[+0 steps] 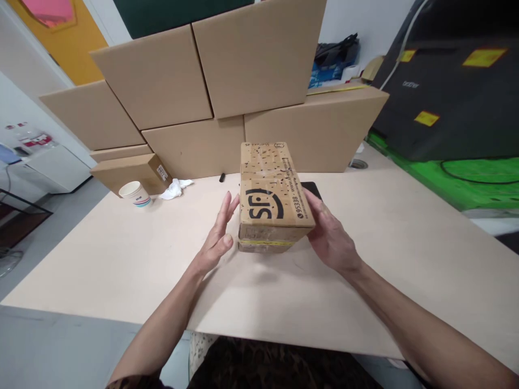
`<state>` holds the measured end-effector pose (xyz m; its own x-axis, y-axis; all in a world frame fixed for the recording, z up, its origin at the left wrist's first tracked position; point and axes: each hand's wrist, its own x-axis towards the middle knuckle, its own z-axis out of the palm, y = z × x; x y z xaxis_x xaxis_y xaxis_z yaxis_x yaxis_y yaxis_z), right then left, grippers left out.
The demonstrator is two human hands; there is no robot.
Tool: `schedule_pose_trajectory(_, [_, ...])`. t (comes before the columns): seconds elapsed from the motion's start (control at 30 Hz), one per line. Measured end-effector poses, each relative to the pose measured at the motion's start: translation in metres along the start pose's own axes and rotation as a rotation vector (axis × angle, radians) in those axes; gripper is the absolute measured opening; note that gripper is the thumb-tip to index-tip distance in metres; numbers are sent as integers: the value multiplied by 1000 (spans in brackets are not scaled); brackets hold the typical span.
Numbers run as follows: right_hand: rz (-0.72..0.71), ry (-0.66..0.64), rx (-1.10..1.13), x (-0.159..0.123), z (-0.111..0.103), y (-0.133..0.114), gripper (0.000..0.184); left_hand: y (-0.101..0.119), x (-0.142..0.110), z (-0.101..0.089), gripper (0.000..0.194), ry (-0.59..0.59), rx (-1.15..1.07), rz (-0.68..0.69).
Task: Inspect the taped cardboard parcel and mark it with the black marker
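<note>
A taped brown cardboard box (263, 178) with black SF lettering and printed flecks is in front of me, its narrow end facing me. My left hand (217, 237) is beside its left side, fingers stretched and thumb apart, with a small gap to the cardboard. On the other side, my right hand (330, 235) lies along the box's right side with the fingers extended; part of them is hidden, and I cannot tell how firmly it presses. A flat black object (312, 190) shows partly behind the box and my right fingers.
Large cartons (259, 59) are stacked along the table's back edge. At the left are a paper cup (135, 194), a crumpled tissue (177, 188) and a flat carton (130, 172). A small black item (222, 177) lies nearby. A dark covered machine (438, 81) stands at the right.
</note>
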<state>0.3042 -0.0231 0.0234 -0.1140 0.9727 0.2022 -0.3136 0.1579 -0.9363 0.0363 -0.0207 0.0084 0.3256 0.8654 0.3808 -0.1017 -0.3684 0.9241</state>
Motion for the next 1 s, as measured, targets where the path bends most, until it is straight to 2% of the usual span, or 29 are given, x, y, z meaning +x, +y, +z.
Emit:
schedule_pose_trajectory(0.13, [-37,14,-21,-4,2,-14,77,15,-1,1,100,88,-36,46])
schedule_pose_trajectory(0.23, [-48,-20,-15,-5,2,-13,80,17,-2,1,96,70,26,55])
schedule_pose_trajectory(0.4, [-35,-46,40,-4,-2,3,70,6,-2,1,91,-22,118,84])
schedule_pose_trajectory(0.5, [-76,-10,63,0,-3,8,66,-4,0,2,90,-24,83,92])
schedule_pose_trajectory(0.63, [-86,50,27,6,0,11,58,-11,7,6,90,66,-51,-6])
schedule_pose_trajectory(0.77, [-34,79,23,8,0,19,49,-2,15,10,87,202,-152,-162])
schedule_pose_trajectory(0.9, [-75,-6,-4,5,-4,26,51,8,19,15,76,234,-203,-184])
schedule_pose_trajectory(1.0, [-144,-76,-74,1,-5,28,56,11,19,21,74,291,-245,-175])
